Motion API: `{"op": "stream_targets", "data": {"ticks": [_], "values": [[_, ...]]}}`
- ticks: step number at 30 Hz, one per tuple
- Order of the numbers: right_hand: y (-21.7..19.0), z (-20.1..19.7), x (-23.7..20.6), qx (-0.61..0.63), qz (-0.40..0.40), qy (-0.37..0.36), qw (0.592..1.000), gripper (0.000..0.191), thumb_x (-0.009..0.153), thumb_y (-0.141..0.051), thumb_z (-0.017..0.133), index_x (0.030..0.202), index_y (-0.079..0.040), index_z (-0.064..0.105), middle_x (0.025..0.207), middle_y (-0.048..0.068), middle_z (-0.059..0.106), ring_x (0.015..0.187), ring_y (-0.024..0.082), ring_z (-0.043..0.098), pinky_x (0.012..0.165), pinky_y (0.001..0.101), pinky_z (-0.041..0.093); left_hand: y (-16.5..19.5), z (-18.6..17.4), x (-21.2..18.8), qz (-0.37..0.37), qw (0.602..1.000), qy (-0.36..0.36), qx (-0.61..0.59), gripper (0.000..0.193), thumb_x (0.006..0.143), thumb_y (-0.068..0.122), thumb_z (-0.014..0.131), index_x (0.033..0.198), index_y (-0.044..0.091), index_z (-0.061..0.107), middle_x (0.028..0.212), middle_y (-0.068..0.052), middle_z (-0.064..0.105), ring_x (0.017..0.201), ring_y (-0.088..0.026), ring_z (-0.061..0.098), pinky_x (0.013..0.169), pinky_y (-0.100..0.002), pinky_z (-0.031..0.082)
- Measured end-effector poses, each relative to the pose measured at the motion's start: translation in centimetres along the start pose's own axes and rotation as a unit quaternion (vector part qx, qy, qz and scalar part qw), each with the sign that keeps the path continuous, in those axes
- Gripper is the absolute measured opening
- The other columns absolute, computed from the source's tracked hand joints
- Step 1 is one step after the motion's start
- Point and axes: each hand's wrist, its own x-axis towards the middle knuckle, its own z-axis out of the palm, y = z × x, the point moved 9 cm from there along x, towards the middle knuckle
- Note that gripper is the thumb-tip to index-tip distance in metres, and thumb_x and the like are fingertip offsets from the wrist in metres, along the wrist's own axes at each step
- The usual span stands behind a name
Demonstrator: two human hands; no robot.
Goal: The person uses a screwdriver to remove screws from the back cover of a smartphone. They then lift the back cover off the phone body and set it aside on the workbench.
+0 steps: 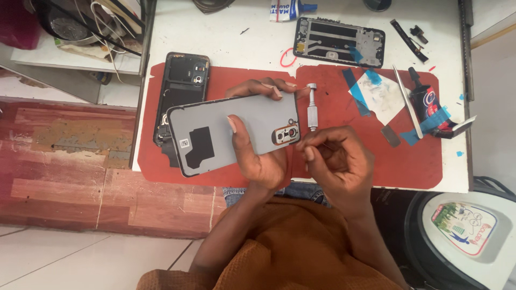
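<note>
Left hand (pixel 257 156) grips the grey phone back cover (pixel 234 131), inner side up, lifted over the red mat's (pixel 408 161) front edge beside the opened phone body (pixel 183 86). Right hand (pixel 336 161) is pinched shut on something tiny near the camera cutout (pixel 285 135); the silver screwdriver (pixel 312 110) lies within reach.

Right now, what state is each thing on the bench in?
Grey phone back cover: detached, inner side up, held in left hand.
Black phone body: opened, lying flat on red mat.
Phone frame: stripped, lying flat.
Right hand: fingers pinched together.
Glue bottle: lying down.
</note>
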Motion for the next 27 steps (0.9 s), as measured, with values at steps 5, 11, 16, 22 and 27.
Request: {"op": "stream_targets", "data": {"ticks": [5, 11, 16, 22, 27], "values": [[-2.3, 0.7, 0.7, -0.117, -0.043, 0.029, 0.992, 0.018, 0.097, 0.002, 0.072, 0.113, 0.004, 0.066, 0.104, 0.011, 0.073, 0.093, 0.013, 0.074, 0.077, 0.0246, 0.064, 0.0, -0.1, 0.1, 0.001, 1.000, 0.001, -0.001, 0.049, 0.118, 0.046, 0.040, 0.128, -0.001, 0.047, 0.114, -0.018, 0.051, 0.113, -0.028, 0.053, 0.107, -0.055, 0.048], [-6.2, 2.5, 0.5, -0.385, -0.160, 0.036, 0.908, 0.019, 0.089, 0.000, 0.081, 0.107, -0.004, 0.078, 0.098, 0.007, 0.072, 0.087, 0.016, 0.073, 0.071, 0.0255, 0.060, -0.3, -0.2, 0.0, -0.001, 1.000, 0.008, -0.017, 0.047, 0.119, 0.044, 0.041, 0.128, -0.002, 0.047, 0.116, -0.018, 0.051, 0.114, -0.028, 0.053, 0.108, -0.055, 0.047], [-7.0, 3.5, 0.1, -0.444, -0.190, 0.044, 0.874, 0.021, 0.092, -0.002, 0.082, 0.112, -0.004, 0.077, 0.099, 0.006, 0.070, 0.089, 0.016, 0.072, 0.072, 0.0260, 0.061, 0.0, -0.3, 0.0, 0.023, 0.999, 0.012, 0.021, 0.046, 0.118, 0.043, 0.042, 0.128, -0.002, 0.047, 0.117, -0.018, 0.052, 0.114, -0.028, 0.053, 0.109, -0.056, 0.047], [-7.4, 3.5, -0.1, -0.464, -0.161, 0.039, 0.870, 0.023, 0.091, -0.004, 0.081, 0.113, -0.003, 0.078, 0.094, 0.005, 0.068, 0.078, 0.012, 0.069, 0.063, 0.0234, 0.060, 0.5, 0.1, -0.2, 0.067, 0.992, -0.005, 0.104, 0.046, 0.117, 0.043, 0.041, 0.129, -0.001, 0.045, 0.119, -0.018, 0.052, 0.115, -0.027, 0.054, 0.109, -0.050, 0.048], [-7.3, 3.5, 0.1, -0.443, -0.151, 0.035, 0.883, 0.019, 0.091, -0.005, 0.080, 0.110, -0.004, 0.077, 0.097, 0.006, 0.069, 0.079, 0.013, 0.070, 0.064, 0.0236, 0.060, 0.8, 0.3, -0.3, 0.086, 0.983, -0.010, 0.160, 0.046, 0.117, 0.042, 0.040, 0.128, -0.002, 0.045, 0.120, -0.019, 0.052, 0.115, -0.027, 0.055, 0.108, -0.045, 0.045]]}}
